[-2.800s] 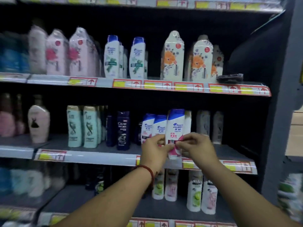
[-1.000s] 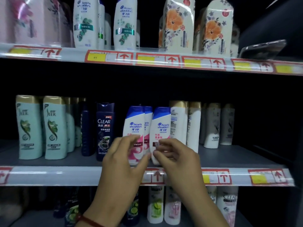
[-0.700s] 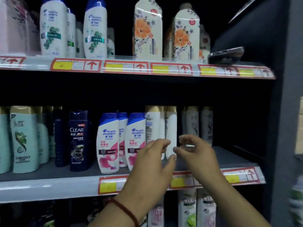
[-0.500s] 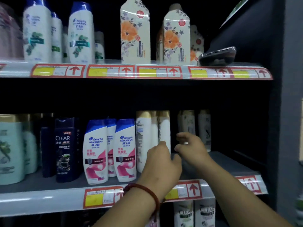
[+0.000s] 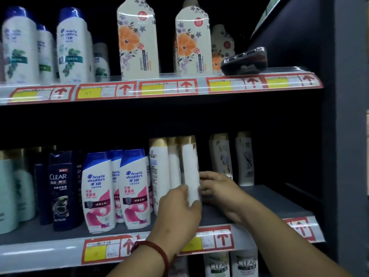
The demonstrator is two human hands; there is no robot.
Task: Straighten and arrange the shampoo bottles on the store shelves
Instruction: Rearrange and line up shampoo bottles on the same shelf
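Bottle alignment on the middle shelf [image 5: 269, 200]: I am holding the white gold-capped bottle [image 5: 189, 164] from both sides, my left hand [image 5: 179, 210] wrapping its near left face and my right hand [image 5: 219, 189] curling against its right edge. It is standing upright, touching a matching bottle [image 5: 173, 162], right of the pink-labelled bottles [image 5: 133, 188].

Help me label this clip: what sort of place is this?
Probably a shop's hair-care aisle: shelves edged with price tags, rows of shampoo bottles, left hand and right hand holding a white bottle.
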